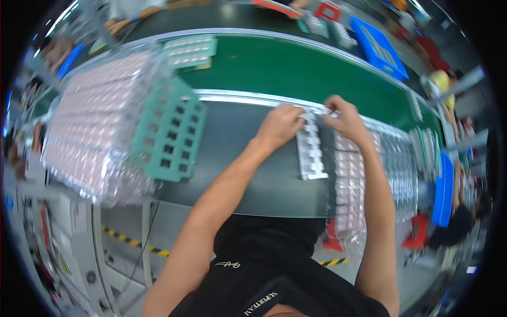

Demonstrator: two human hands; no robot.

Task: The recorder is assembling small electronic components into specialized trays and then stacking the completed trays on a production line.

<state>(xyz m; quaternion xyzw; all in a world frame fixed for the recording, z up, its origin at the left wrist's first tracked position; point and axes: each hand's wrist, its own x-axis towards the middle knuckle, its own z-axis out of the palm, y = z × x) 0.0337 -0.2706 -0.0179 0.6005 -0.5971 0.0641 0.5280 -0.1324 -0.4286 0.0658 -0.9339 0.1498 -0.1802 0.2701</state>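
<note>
A narrow white notched tray (311, 150) lies on the dark work surface (253, 179) in front of me. My left hand (284, 124) is closed at the tray's far left edge; its curled fingers hide whatever is between them. Just right of the tray's far end, my right hand (344, 120) pinches a small white part (332, 113), too blurred to name more closely. Under my right forearm lies a clear plastic blister tray (349, 195) with rows of pale pink pieces. Part of it is hidden by the arm.
At left stands a tall stack of plastic-wrapped pink-filled trays (97, 121), with a green tray with square holes (170, 132) leaning against it. Beyond a metal rail runs a green conveyor belt (274, 66) carrying another green tray (190, 52). Blue bins (377, 48) and other people's hands (119, 25) are farther off.
</note>
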